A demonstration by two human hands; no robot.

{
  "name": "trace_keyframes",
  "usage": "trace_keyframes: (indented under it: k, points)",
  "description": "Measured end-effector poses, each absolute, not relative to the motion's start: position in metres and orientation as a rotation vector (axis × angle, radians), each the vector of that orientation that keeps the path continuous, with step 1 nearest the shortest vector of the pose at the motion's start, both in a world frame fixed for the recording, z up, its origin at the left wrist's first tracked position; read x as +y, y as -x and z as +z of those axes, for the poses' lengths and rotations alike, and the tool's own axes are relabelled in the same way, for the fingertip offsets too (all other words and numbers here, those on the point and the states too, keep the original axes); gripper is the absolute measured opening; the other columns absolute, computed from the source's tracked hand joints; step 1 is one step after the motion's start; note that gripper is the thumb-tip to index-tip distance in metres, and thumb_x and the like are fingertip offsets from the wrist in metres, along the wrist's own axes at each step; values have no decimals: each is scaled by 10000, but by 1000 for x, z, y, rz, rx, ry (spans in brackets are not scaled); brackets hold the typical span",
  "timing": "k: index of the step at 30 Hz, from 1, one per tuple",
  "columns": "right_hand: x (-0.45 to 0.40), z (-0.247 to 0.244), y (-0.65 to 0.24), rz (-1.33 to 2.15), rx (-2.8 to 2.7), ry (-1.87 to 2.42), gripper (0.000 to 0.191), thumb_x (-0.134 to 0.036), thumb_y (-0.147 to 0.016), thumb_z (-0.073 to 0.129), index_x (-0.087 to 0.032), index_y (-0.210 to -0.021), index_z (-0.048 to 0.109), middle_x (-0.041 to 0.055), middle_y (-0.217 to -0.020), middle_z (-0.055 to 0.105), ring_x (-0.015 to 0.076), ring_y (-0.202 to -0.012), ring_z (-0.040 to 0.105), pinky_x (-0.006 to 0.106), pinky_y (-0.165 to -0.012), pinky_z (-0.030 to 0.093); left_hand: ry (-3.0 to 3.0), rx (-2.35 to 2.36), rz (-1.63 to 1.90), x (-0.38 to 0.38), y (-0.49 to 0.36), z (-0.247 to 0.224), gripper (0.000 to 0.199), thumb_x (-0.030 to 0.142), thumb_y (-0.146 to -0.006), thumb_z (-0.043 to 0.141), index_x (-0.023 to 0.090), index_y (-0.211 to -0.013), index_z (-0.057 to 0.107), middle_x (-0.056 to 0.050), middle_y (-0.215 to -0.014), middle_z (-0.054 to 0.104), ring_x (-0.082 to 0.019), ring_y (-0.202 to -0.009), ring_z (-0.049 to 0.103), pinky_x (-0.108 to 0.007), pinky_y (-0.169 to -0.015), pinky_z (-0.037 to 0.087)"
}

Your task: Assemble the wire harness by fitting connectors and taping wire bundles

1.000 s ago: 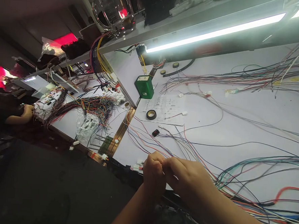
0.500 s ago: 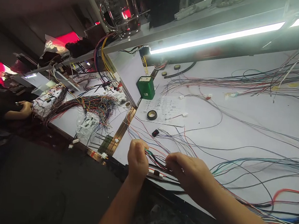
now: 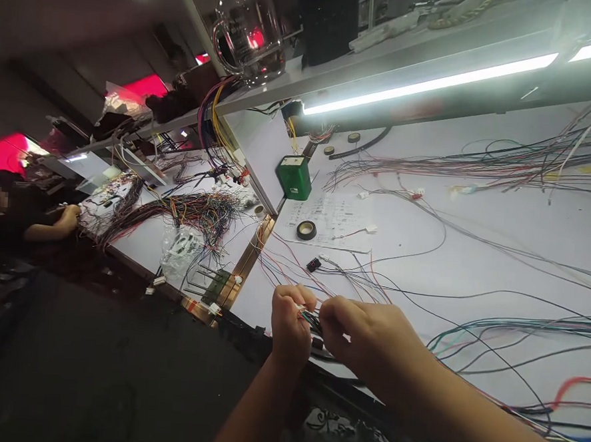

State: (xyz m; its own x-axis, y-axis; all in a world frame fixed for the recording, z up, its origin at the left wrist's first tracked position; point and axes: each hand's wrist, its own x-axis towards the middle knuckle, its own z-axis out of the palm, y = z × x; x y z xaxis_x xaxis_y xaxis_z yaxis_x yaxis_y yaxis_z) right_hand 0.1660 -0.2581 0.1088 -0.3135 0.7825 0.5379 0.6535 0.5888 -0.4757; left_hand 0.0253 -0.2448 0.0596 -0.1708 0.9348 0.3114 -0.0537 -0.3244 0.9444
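My left hand (image 3: 292, 321) is closed round a bundle of thin wires (image 3: 311, 318) near the table's front edge. Just to its right, my right hand (image 3: 361, 328) has its fingers curled round the same bundle, close to the left hand. Green, white and dark strands show between the two hands; their ends are hidden in the left fist. Beyond the hands lies a black connector (image 3: 313, 265) with wires beside it. A roll of black tape (image 3: 306, 230) rests on a printed sheet (image 3: 336, 213).
A green box (image 3: 295, 178) stands by the white divider (image 3: 255, 145). Long loose wires (image 3: 509, 321) spread over the right side. Leftward are a wire heap (image 3: 191, 208), a plastic bag (image 3: 179, 250) and another person's arm (image 3: 52, 229). A lit shelf hangs above.
My right hand has moved left along the wires, up to my left hand. The left hand sits slightly further right and lower in view. The camera view has shifted slightly.
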Motion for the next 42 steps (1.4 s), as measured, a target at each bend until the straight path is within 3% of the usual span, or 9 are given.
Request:
trace_keyframes:
  k: [7, 18, 25, 31, 42]
  points:
    - [-261, 110, -169, 95, -2148, 1105, 227, -166, -862, 386, -197, -672, 506, -45, -492, 488, 88, -383, 314, 264, -437, 112, -1223, 1023, 1600, -247, -32, 68, 368, 545, -898, 352, 225, -716, 341, 44, -542, 448, -130, -517, 427, -282, -559, 401]
    - [-263, 119, -167, 175, -2050, 1203, 277, -209, -863, 372, -202, -603, 466, -59, -413, 416, 91, -359, 217, 269, -426, 75, -1296, 966, 1610, -249, -30, 62, 333, 505, -930, 332, 223, -757, 370, 37, -582, 468, -132, -548, 442, -290, -588, 404]
    - [-267, 114, -170, 228, -2071, 1209, 265, -226, -889, 380, -200, -645, 480, -52, -464, 486, 93, -384, 274, 264, -434, 86, -1375, 1028, 1658, -250, -28, 57, 260, 401, -935, 391, 216, -752, 384, 41, -590, 476, -122, -556, 452, -283, -605, 418]
    - [-270, 112, -168, 203, -2059, 1172, 250, -238, -899, 398, -199, -667, 481, -56, -480, 486, 89, -392, 284, 259, -443, 84, -1356, 977, 1652, -254, -34, 59, 385, 566, -897, 389, 212, -747, 390, 37, -584, 479, -114, -528, 457, -276, -578, 433]
    - [-265, 115, -166, 522, -2038, 1322, 243, -296, -888, 466, -204, -680, 551, -43, -535, 596, 97, -417, 430, 238, -453, 154, -1487, 998, 1708, -253, -38, 64, 301, 466, -923, 422, 208, -770, 428, 28, -609, 524, -110, -521, 498, -233, -510, 443]
